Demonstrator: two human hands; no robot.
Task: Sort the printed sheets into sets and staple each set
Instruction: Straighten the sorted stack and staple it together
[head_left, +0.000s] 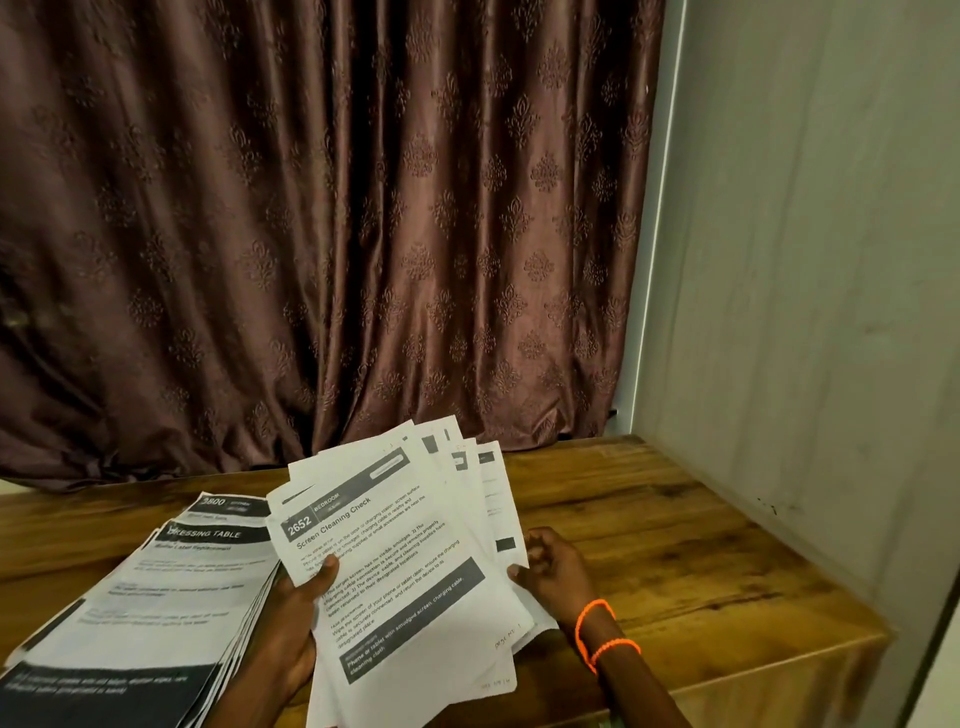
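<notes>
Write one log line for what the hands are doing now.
left hand: holds fanned sheets | right hand: pinches their edge | stack: on table

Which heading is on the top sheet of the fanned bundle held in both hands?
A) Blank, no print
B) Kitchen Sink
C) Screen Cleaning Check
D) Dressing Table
C: the top sheet of the fan, held by the left hand and right hand, reads "2652 Bedroom, Screen Cleaning Check"; "Dressing Table" is on the stack on the table instead.
</notes>
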